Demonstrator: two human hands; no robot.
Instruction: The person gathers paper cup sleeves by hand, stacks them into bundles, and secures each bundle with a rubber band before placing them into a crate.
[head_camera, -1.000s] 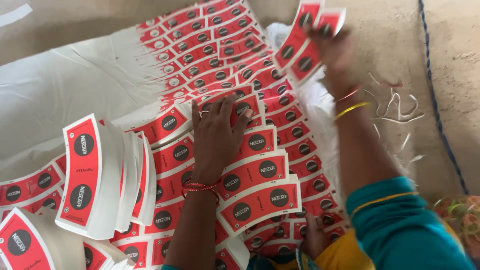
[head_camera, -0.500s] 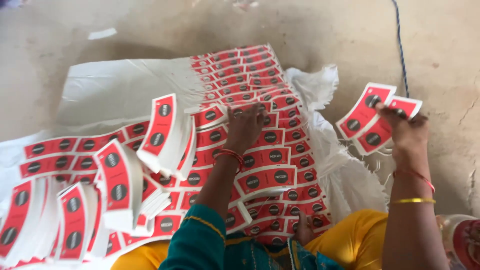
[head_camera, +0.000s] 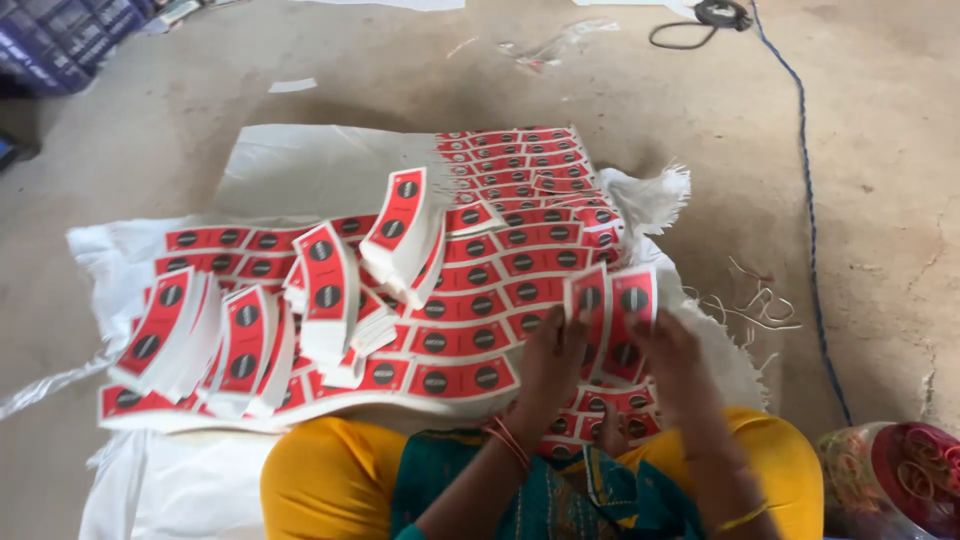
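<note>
Sacking, white and woven (head_camera: 300, 165), is lying on the floor, carrying long rows of red curved paper blanks with black circles (head_camera: 520, 210). Both hands are meeting over the rows' near end: the left hand (head_camera: 553, 352) and right hand (head_camera: 668, 350) are each clenching a small upright fan of blanks (head_camera: 610, 305), long axis pointing away.
</note>
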